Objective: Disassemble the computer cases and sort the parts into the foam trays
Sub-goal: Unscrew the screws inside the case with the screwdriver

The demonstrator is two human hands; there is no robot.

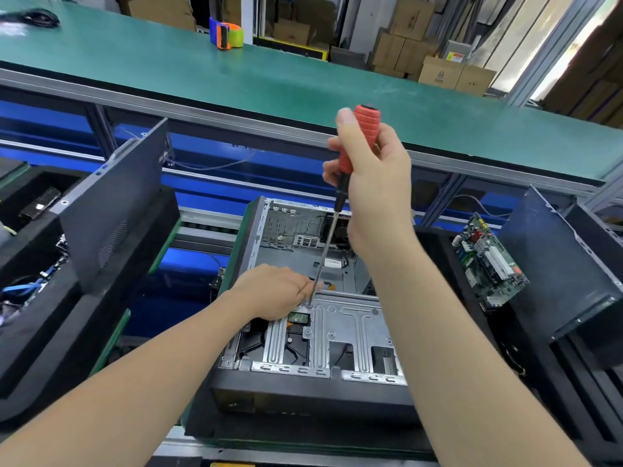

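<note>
R hand point(374, 183) is curled tight round the red handle of the screwdriver point(357, 139), thumb up along the grip. The shaft slants down-left, and its tip sits on a screw at the top-left corner of the drive cage point(350, 325). L hand point(273, 291) lies on the cage's left edge with its fingers out to the shaft just above the tip. From my feed I can't tell if they pinch it or only touch.

The computer case point(303, 392) lies open side up, dead centre, its black front edge nearest me. A hard drive point(298, 319) shows under the cage by the L hand.

Room is tight at the sides. A side panel point(111, 210) stands tilted in the left foam tray point(40, 332), near the case's left wall. In the right foam tray point(539, 365) a motherboard point(488, 261) leans just beside the R forearm, w/ another panel point(553, 264) behind it. Above the handle there's free space up to the green bench point(269, 79) edge.
</note>
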